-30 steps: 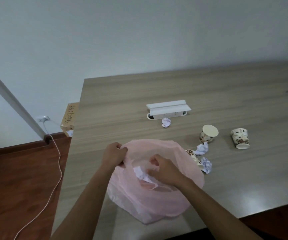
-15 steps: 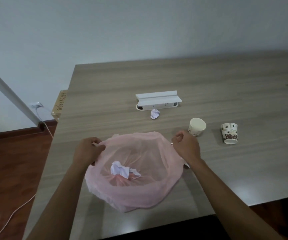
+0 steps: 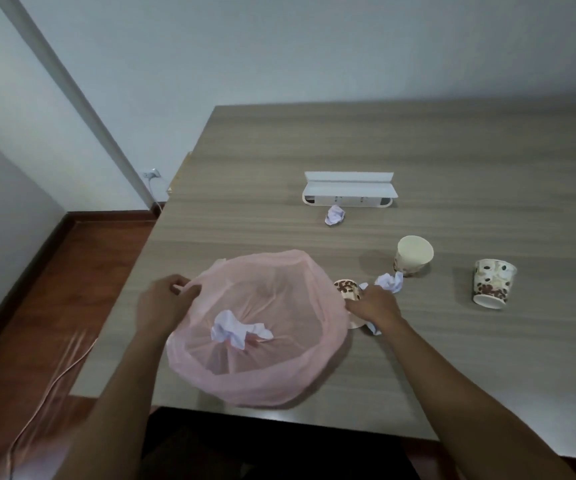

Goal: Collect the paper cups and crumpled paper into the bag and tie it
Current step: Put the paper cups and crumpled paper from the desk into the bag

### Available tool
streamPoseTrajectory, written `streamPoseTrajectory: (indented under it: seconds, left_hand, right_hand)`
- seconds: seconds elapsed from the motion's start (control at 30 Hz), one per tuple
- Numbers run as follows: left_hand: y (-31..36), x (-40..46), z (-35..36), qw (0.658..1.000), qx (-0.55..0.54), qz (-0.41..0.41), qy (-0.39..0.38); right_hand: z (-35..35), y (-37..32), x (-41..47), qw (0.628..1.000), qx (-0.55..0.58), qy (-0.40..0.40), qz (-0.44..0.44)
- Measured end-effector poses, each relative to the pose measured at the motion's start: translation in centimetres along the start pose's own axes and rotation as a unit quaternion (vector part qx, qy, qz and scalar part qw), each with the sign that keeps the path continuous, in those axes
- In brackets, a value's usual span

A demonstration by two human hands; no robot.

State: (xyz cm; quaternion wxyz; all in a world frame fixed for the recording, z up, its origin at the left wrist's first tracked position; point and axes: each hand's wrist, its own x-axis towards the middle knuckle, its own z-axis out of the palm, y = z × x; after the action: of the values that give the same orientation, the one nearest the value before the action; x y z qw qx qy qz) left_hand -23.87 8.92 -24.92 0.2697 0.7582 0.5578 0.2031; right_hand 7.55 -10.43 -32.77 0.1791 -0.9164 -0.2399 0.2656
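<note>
Bag (image 3: 262, 382) sits open at the table (image 3: 452, 358) edge, one paper ball (image 3: 239, 329) inside. Left hand (image 3: 165, 308) pinches its rim; right hand (image 3: 373, 304) grips the opposite rim beside a cup (image 3: 347, 289). A careless tug could drag the thin bag off the edge.

No legible text, label, brand, number or sign anywhere in the head view. Brown bean-like pattern only, no lettering, on the upside-down paper cup (image 3: 492, 284) and on the tipped cup (image 3: 348, 289). Small dark marks on the white socket box (image 3: 348, 194), too small to read.
</note>
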Motion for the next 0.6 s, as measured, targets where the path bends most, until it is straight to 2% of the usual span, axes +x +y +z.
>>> streamPoseTrajectory:
  seconds: [0.13, 0.27, 0.37, 0.43, 0.5, 0.6]
  left_hand:
    - [1.4, -0.8, 1.5, 1.0, -0.013, 0.012, -0.008]
    - [3.3, -1.7, 3.5, 0.999, -0.03, 0.018, -0.033]
    - [4.6, -2.8, 5.5, 0.998, -0.04, 0.017, -0.05]
    - [5.3, -3.5, 6.8, 0.997, -0.041, 0.014, -0.061]
    - [6.3, -4.1, 8.0, 0.997, -0.041, 0.017, -0.066]
    - [7.5, -4.7, 9.6, 0.996, -0.037, 0.015, -0.075]
  right_hand:
    - [-1.4, 1.7, -1.6, 0.995, 0.089, 0.044, 0.018]
    - [-5.3, 2.1, -4.5, 0.957, 0.259, 0.132, 0.021]
    - [-7.6, 1.0, -7.8, 0.936, 0.339, 0.096, -0.022]
    - [-7.7, 0.1, -9.8, 0.949, 0.313, 0.019, -0.041]
    - [-6.6, -0.5, -10.8, 0.969, 0.239, -0.045, -0.042]
    - [-3.7, -0.7, -10.7, 0.987, 0.143, -0.059, -0.041]
